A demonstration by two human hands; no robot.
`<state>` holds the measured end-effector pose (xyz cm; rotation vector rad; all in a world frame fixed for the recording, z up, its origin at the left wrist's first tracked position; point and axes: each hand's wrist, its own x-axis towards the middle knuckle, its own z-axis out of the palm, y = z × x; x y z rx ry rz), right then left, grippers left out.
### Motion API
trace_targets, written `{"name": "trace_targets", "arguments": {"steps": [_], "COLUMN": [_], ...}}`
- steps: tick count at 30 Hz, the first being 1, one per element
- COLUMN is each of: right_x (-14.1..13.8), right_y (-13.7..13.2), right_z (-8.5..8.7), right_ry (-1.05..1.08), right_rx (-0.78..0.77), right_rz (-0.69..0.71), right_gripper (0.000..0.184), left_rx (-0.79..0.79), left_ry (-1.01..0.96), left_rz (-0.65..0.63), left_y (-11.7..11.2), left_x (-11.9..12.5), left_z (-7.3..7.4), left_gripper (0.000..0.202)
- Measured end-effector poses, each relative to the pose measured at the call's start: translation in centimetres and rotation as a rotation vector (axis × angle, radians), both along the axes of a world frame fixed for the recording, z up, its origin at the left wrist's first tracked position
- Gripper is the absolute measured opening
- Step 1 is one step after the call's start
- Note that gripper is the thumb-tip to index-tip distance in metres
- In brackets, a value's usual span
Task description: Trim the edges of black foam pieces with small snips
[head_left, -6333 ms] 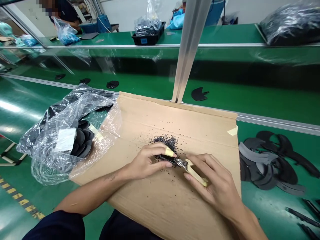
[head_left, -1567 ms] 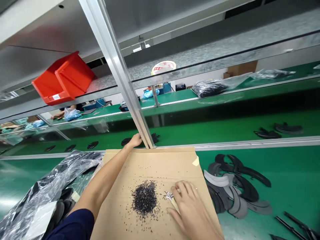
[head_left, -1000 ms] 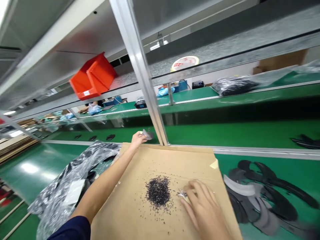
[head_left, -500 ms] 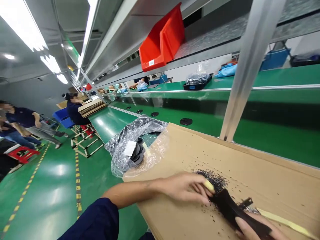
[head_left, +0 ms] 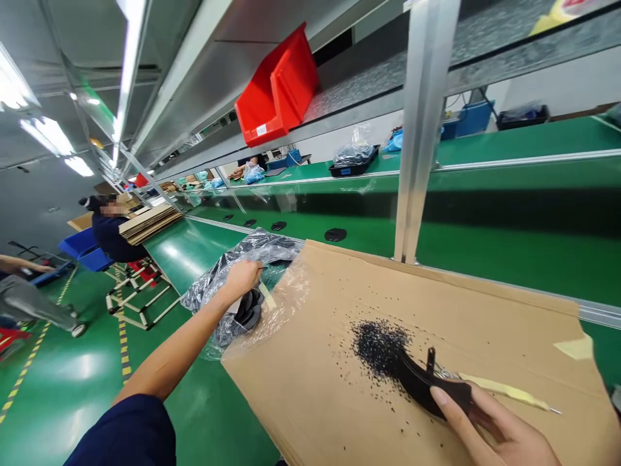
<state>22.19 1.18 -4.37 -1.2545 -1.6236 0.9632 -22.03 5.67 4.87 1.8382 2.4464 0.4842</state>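
Note:
My right hand (head_left: pixel 504 424) grips a curved black plastic part (head_left: pixel 424 385) with an upright tab. The part's far end touches a heap of tiny black pieces (head_left: pixel 381 346) on the cardboard (head_left: pixel 310 395). Over a clear plastic bag (head_left: pixel 286 294) to the left, my left hand (head_left: pixel 244 278) has its fingers curled together; what they pinch, if anything, is hidden. Flat rounded black pieces (head_left: pixel 249 310) lie stacked just below that hand, in the bag. A thin tool with a yellow-wrapped handle (head_left: pixel 507 388) lies beyond the black part.
An aluminium post (head_left: pixel 420 142) rises at the cardboard's back edge. Overhead, a red bin (head_left: pixel 279 90) rests on a shelf. Black round discs (head_left: pixel 335 234) dot the green belt behind. A seated co-worker (head_left: pixel 111 226) is by stacked cardboard (head_left: pixel 150 223) at far left.
My left hand has left the heap and the black part and moved left to the plastic bag. My right hand still holds the part, with its end now at the heap. The view has shifted right.

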Motion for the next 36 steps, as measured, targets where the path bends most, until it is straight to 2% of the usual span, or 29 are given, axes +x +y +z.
{"name": "trace_targets", "arguments": {"steps": [2,5,8,10,12,14,16,19,22,25,36], "right_x": [-0.2,-0.4,-0.7,-0.8,-0.8,-0.9,-0.9,-1.0,-1.1,-1.0,-1.1], "right_y": [-0.3,-0.7,-1.2,-1.6,-2.0,-2.3,-2.5,-2.7,-2.8,-2.9,-3.1], "right_z": [1.1,2.1,2.5,2.7,3.0,3.4,3.5,3.5,3.2,2.9,2.8], "right_ry": [0.048,0.140,0.189,0.194,0.203,0.227,0.248,0.219,0.159,0.098,-0.002], "right_rx": [-0.059,-0.158,-0.214,-0.223,-0.248,-0.289,-0.324,-0.332,-0.319,-0.294,-0.231], "right_rz": [0.030,0.068,0.104,0.124,0.146,0.179,0.206,0.199,0.187,0.184,0.199], "right_gripper": [0.039,0.039,0.040,0.040,0.039,0.038,0.038,0.039,0.040,0.041,0.040], "left_rx": [0.082,0.208,0.314,0.302,0.249,0.204,0.190,0.277,0.352,0.327,0.360], "left_ry": [-0.068,-0.222,-0.566,-0.813,-0.981,-1.058,-1.004,-0.770,-0.642,-0.629,-0.581], "left_rz": [-0.076,-0.235,-0.467,-0.596,-0.653,-0.682,-0.737,-0.863,-0.880,-0.852,-0.965], "left_y": [-0.6,-1.7,-2.9,-3.5,-4.0,-4.5,-4.9,-5.5,-5.8,-5.7,-6.1], "left_x": [1.3,4.9,10.1,14.0,17.6,20.4,22.3,23.2,22.8,22.4,22.4], "left_z": [-0.2,-0.9,-1.7,-2.3,-3.0,-3.9,-4.8,-6.0,-6.6,-6.6,-6.6], "left_gripper": [0.014,0.020,0.025,0.024,0.024,0.024,0.027,0.033,0.028,0.027,0.032]}}
